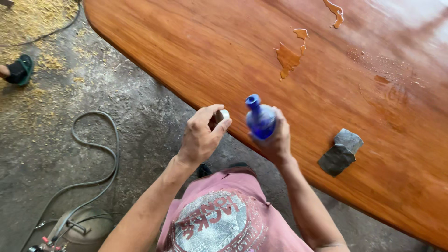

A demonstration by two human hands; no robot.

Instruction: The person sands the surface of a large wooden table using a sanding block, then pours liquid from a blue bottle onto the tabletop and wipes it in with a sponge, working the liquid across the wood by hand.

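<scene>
My right hand (276, 140) grips a small blue bottle (259, 119) with its open neck pointing up and away, held at the near edge of a large glossy wooden tabletop (224, 51). My left hand (201, 135) pinches a small pale cap (222, 114) between thumb and fingers, just left of the bottle's neck. A folded grey piece of sandpaper (341, 152) lies on the wood to the right of my right hand. Puddles of liquid (288, 57) sit farther out on the surface.
A grey hose (100, 149) loops over the concrete floor at left, leading to a metal tank with fittings (79, 228) at bottom left. Sawdust covers the floor at upper left, where another person's sandalled foot (18, 70) shows. A thin cable (51, 32) runs nearby.
</scene>
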